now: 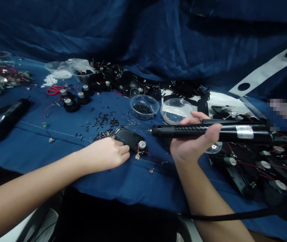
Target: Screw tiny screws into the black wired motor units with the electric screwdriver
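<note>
My right hand (pixel 192 144) holds a black electric screwdriver (pixel 178 131) level across the palm, with the thumb in front of it. The thin bit points left, short of a black plastic housing (pixel 130 138). That housing lies on the blue cloth and carries a small round motor (pixel 141 145) with red wires. My left hand (pixel 108 153) is closed at its near left edge, fingers curled against it; the fingertips are hidden. Just beyond the left hand lies a heap of small dark screws (pixel 105 122).
Clear bowls, one with dark screws (pixel 143 109), stand behind the housing. Wired black parts (pixel 264 164) crowd the right. A second black screwdriver (pixel 7 117) lies at left, near motor assemblies (pixel 71 105). A black cable (pixel 234 215) crosses my right forearm.
</note>
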A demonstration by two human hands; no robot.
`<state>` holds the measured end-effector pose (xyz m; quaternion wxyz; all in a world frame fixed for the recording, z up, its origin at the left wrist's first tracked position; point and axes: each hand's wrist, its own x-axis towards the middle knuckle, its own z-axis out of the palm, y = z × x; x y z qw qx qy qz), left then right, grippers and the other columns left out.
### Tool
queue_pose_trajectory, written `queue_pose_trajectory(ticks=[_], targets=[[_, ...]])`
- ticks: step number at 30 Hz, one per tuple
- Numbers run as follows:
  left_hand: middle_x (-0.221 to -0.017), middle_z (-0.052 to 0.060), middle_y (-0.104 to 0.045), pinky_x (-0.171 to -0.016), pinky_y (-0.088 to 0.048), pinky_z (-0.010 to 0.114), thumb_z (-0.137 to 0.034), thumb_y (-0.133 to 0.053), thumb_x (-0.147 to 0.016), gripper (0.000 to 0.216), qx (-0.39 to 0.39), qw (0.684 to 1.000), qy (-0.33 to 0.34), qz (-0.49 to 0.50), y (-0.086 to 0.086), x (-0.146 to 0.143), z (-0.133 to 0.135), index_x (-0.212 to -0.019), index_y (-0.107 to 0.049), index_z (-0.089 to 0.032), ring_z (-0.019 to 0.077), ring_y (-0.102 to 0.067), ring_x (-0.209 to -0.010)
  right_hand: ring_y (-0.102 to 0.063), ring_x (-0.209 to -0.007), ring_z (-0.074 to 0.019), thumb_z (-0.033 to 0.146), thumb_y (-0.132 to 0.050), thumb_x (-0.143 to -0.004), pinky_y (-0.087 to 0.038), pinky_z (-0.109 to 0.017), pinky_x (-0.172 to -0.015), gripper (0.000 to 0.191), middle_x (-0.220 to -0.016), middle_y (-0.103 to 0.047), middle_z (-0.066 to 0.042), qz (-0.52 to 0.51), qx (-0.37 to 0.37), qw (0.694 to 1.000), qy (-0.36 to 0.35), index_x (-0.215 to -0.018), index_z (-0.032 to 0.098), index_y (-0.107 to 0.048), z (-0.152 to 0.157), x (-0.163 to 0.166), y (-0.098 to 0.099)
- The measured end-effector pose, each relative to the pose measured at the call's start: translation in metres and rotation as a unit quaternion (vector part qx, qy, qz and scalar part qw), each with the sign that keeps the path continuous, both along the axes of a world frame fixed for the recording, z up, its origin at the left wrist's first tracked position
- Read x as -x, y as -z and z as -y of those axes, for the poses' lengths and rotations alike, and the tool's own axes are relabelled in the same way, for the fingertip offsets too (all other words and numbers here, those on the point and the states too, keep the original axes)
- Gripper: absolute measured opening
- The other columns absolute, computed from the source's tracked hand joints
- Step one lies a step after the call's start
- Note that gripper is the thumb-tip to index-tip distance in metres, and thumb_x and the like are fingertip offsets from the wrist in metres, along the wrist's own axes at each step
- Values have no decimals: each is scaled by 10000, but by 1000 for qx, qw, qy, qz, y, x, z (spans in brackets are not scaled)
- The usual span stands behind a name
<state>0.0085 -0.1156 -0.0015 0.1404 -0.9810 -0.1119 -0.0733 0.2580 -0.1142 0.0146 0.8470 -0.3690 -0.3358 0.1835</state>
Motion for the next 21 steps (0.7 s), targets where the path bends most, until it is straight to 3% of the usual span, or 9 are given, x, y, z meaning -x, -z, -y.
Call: queue_pose_trajectory(ticks=[5,8,12,21], targets=[[-717,20,-604,-502,-367,353,-50,-533,-970,233,-8,1000,-15,-6,-3,-1,1,-785,-605,-173,180,-547,-547,-528,-524,-132,735,-537,-859,-392,-273,-489,557,-599,-604,9,-57,22,998,-17,-827,206,-710,2,1,-6],[-740,-3,-631,-522,-406,296,-141,-525,-1024,167,72,991,-47,98,-12,5,-1,-898,-628,-177,142,-567,-556,-520,-460,-137,787,-551,-796,-367,-274,-403,607,-574,-588,-8,-94,35,994,-52,-768,200,-702,5,-1,-11],[-724,-43,-609,-556,-432,216,-170,-586,-1001,61,178,943,-89,267,-21,5,-1,-968,-628,-200,92,-566,-580,-479,-389,-134,841,-563,-735,-327,-274,-339,641,-525,-553,4,-116,45,983,-133,-724,213,-692,11,-2,-18],[-665,-57,-575,-540,-421,192,-178,-589,-987,90,217,925,-77,302,-14,-12,3,-926,-652,-195,78,-539,-557,-500,-408,-124,774,-553,-831,-349,-252,-369,589,-518,-567,7,-53,-10,993,-107,-736,221,-730,16,7,-19]])
